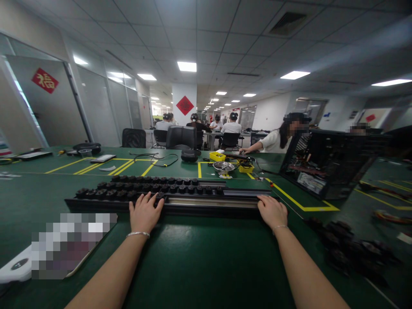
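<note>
A red diamond sign (45, 80) on the left glass door bears the character 福.

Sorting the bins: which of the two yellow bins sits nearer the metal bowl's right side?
The yellow bin just right of the metal bowl; the other yellow bin sits behind the bowl, farther back.
</note>
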Available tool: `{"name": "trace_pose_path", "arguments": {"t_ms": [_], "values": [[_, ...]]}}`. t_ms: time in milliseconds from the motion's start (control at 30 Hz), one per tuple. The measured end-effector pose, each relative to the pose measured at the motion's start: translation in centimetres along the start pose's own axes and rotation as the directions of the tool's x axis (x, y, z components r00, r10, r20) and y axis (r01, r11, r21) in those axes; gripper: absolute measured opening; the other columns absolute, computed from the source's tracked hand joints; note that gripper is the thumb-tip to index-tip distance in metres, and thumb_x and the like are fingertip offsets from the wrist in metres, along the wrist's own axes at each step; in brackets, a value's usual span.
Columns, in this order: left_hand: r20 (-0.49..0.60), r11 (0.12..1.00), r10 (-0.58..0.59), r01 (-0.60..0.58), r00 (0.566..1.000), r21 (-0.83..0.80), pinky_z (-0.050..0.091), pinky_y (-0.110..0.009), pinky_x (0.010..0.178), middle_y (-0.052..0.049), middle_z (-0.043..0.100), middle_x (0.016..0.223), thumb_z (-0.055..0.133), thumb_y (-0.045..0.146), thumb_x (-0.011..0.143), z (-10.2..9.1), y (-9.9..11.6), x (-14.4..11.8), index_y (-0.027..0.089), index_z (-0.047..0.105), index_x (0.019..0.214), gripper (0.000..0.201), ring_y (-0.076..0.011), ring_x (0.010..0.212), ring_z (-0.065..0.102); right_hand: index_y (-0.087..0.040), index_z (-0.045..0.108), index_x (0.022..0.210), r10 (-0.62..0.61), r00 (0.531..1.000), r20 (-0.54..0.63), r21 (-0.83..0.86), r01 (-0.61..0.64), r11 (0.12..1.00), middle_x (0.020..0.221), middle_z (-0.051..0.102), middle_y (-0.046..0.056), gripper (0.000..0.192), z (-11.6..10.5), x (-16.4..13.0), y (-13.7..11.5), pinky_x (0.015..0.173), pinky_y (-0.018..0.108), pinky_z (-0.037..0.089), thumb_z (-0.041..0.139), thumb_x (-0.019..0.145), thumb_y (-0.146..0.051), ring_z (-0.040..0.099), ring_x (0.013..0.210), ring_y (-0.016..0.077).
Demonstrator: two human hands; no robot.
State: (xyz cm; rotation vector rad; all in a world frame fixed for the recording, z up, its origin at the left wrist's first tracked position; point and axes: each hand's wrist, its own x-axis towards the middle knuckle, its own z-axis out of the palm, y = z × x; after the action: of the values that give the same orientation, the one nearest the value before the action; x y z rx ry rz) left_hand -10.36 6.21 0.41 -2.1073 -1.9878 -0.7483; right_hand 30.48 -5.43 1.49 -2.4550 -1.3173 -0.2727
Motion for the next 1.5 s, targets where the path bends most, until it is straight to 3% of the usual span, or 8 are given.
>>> {"name": "trace_pose_path", "arguments": {"t_ms": [200, 1500], "values": [[-0.016, 0.998, 0.052, -0.052, 0.999, 0.027, 0.021, -0.053, 0.105, -0.003, 0.048, 0.134, 0.032, 0.047, 0.085, 0.11, -0.05, -0.06, 0.024, 0.052, 0.122, 0.048, -0.0261, 0.129, 0.032, -0.028, 0.056, 0.119, -0.011, 1.000, -0.006, -0.003, 0.011, 1.000, 0.130, 0.051, -0.002, 0.047, 0.03, 0.02, 0.03, 0.101, 0.043, 0.025, 0.024, 0.085, -0.036, 0.039, 0.122, 0.0187], [-0.008, 0.993, 0.100, -0.099, 0.995, 0.058, 0.021, -0.053, 0.104, -0.003, 0.048, 0.134, 0.032, 0.049, 0.085, -0.63, 0.60, -0.49, 0.027, 0.053, 0.121, 0.048, -0.0269, 0.124, 0.038, -0.029, 0.057, 0.117, 0.000, 1.000, -0.007, -0.002, 0.000, 1.000, 0.130, 0.050, -0.002, 0.045, 0.17, 0.12, 0.04, 0.101, 0.043, 0.025, 0.026, 0.084, -0.034, 0.040, 0.122, 0.0196]]}}
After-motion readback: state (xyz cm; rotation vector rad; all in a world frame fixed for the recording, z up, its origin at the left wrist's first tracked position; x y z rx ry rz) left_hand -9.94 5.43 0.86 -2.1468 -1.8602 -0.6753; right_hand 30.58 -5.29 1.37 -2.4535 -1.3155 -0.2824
